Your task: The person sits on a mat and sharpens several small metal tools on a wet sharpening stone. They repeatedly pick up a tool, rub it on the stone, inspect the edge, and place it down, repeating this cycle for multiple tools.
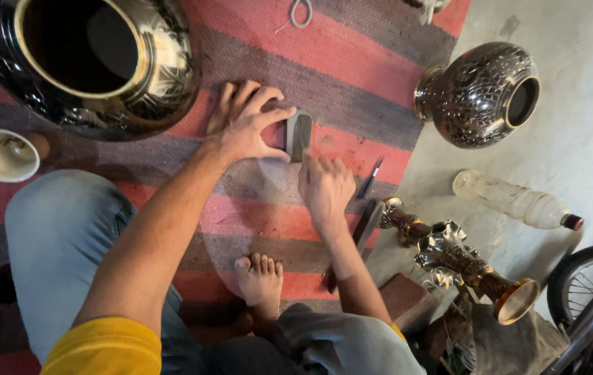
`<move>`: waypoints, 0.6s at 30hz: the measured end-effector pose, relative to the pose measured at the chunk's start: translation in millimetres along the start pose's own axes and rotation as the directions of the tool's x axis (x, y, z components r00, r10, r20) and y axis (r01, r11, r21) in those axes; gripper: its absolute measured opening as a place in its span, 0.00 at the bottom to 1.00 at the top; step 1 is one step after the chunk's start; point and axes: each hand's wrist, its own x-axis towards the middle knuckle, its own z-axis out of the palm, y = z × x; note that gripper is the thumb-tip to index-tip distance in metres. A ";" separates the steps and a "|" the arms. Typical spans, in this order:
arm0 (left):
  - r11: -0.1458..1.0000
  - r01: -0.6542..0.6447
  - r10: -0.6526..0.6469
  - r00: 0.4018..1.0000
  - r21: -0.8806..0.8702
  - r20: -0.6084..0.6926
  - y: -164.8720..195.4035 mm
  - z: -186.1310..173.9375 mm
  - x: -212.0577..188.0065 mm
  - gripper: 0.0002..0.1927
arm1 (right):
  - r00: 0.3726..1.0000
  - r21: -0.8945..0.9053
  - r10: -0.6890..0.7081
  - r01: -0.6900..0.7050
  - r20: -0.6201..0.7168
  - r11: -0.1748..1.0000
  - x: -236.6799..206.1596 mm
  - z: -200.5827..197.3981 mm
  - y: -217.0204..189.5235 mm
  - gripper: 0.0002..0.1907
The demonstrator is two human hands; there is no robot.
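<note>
The left hand (244, 123) lies palm down on the striped rug (352, 76), fingers spread and curled, its thumb and fingertips pressed against the left edge of a small grey stone (299, 135). The stone rests flat on the rug, just below the large dark pot (88, 59).

The right hand (324, 186) sits just below and to the right of the stone, fingers bent toward it and blurred. Whether this hand is closed on anything cannot be told.

A thin pointed tool (371, 177) lies on the rug just right of the right hand. A bare foot (260, 278) rests on the rug below both hands.

On the concrete floor (574, 139) lie a smaller pot (480, 94) on its side, a plastic bottle (515, 201) and an ornate metal stand (456, 260). A white cup (1, 154) stands at the left edge.
</note>
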 end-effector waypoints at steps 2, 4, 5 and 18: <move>1.000 0.001 -0.001 1.000 -0.003 0.013 1.1 0.8 0.7 0.47 | 0.999 -0.017 -0.027 0.026 -0.019 1.000 -12.1 -6.6 -5.0 0.04; 1.000 0.009 -0.009 1.000 -0.005 0.025 0.8 1.6 1.1 0.48 | 0.999 -0.023 0.023 -0.022 0.024 0.999 -15.8 -8.4 -7.8 0.03; 1.000 0.012 -0.012 0.999 -0.004 0.031 0.3 2.0 1.2 0.48 | 0.998 -0.026 0.050 -0.049 0.047 0.998 -15.0 -7.8 -8.2 0.07; 0.999 -0.003 0.002 1.000 -0.037 -0.017 1.9 -3.7 -0.2 0.45 | 1.000 -0.025 0.021 -0.020 0.022 0.999 -16.7 -10.0 -8.5 0.02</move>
